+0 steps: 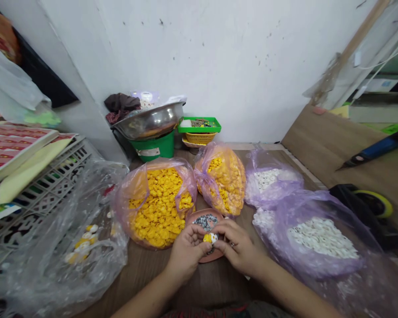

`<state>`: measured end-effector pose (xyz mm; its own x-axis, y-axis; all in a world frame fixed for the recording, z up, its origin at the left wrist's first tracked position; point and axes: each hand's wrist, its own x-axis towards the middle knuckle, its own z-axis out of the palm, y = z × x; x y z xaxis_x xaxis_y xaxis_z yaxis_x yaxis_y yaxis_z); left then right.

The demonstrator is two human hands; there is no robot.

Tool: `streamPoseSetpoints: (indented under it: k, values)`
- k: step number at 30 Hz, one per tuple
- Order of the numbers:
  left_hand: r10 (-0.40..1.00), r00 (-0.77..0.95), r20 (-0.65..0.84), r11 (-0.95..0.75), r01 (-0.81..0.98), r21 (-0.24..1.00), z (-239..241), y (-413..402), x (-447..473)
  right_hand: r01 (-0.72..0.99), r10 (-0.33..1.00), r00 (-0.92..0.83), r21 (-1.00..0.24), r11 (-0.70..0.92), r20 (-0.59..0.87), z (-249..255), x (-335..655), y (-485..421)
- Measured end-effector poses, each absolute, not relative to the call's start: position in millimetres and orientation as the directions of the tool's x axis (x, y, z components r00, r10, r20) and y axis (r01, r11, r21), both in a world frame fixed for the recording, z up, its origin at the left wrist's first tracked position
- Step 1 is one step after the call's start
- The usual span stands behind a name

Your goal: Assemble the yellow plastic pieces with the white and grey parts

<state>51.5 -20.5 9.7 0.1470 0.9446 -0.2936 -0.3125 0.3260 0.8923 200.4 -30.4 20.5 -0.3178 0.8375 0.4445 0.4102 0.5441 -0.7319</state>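
Note:
Between the fingertips of both hands, over a pinkish-brown plate (212,257), is a small yellow-and-white plastic figure (210,238). My left hand (189,247) pinches its yellow side, and my right hand (238,245) grips its white side. Small grey parts (205,221) lie on the plate, partly hidden by my hands. Behind my left hand stands an open purple bag of yellow plastic pieces (162,198). Another bag of yellow pieces (230,185) is just beyond the plate. To the right, white plastic pieces (323,238) fill an open purple bag.
A clear plastic bag (109,265) at the left has several yellow-and-white figures (84,243) in it. A smaller bag of white pieces (268,179) sits farther back. By the wall are a metal basin (152,121), a green bucket (155,148) and a green tray (199,129). A grey crate (46,194) borders the left.

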Motion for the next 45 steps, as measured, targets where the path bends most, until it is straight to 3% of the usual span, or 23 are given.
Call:
streamPoseSetpoints:
  k: [9, 13, 20, 28, 35, 38, 41, 43, 45]
  values:
    - [0.929, 0.119, -0.352, 0.369, -0.183, 0.911, 7, -21, 46, 0.460, 0.747, -0.382, -0.589, 0.664, 0.544, 10, 201, -27]
    - [0.902, 0.145, -0.407, 0.430, -0.202, 0.880, 11, -21, 46, 0.488, 0.731, -0.473, -0.543, 0.683, 0.493, 14, 205, -27]
    - [0.798, 0.271, -0.538, 0.602, -0.321, 0.731, 11, -23, 44, 0.657, 0.725, -0.585, -0.312, 0.686, 0.364, 20, 202, -32]
    - [0.798, 0.381, -0.468, 0.603, -0.511, 0.612, 5, -24, 44, 0.646, 0.760, -0.500, -0.405, 0.647, 0.416, 17, 191, -33]
    - [0.734, 0.434, -0.522, 0.679, -0.478, 0.557, 10, -26, 41, 0.590, 0.708, -0.439, -0.417, 0.691, 0.553, 14, 189, -37]
    - [0.757, 0.430, -0.492, 0.653, -0.458, 0.603, 9, -28, 42, 0.579, 0.722, -0.407, -0.454, 0.677, 0.559, 10, 185, -39]
    - [0.823, 0.331, -0.461, 0.556, -0.308, 0.772, 11, -25, 31, 0.541, 0.742, -0.444, -0.510, 0.669, 0.502, 5, 180, -38]
    - [0.906, 0.153, -0.394, 0.412, -0.112, 0.904, 17, -17, 6, 0.517, 0.732, -0.484, -0.518, 0.681, 0.480, 2, 180, -38]
    - [0.962, -0.155, -0.223, 0.244, 0.127, 0.961, 25, -8, -35, 0.523, 0.726, -0.502, -0.504, 0.688, 0.470, -2, 182, -38]
